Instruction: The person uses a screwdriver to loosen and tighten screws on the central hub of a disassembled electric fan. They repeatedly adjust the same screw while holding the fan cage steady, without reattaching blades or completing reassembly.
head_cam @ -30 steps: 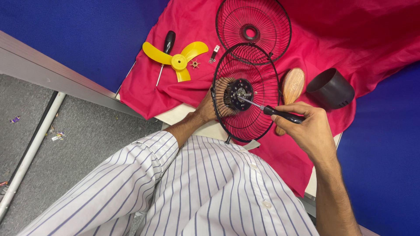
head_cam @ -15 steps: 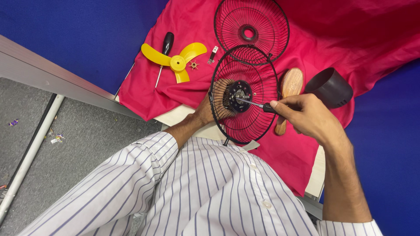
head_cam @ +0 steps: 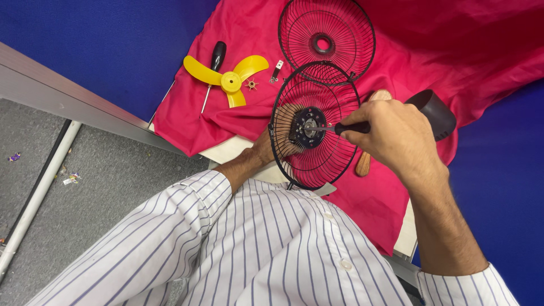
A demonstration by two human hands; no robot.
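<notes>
Black wire metal fan guard (head_cam: 315, 126), glossy yellow plastic blade (head_cam: 228, 80), matt red cloth (head_cam: 470, 45)

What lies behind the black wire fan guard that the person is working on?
Behind the guard, the left hand shows through the wires, gripping from the back. The motor is hidden by the hub; red cloth lies beyond.

The right hand (head_cam: 399, 139) is closed in a fist with forearm bare; the left hand (head_cam: 266, 148) is cupped, its sleeve rolled.

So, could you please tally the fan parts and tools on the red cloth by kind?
Grilles: 2
Yellow blade: 1
Screwdrivers: 2
Black cup: 1
Small nut: 1
Metal clip: 1
Total: 8
</notes>
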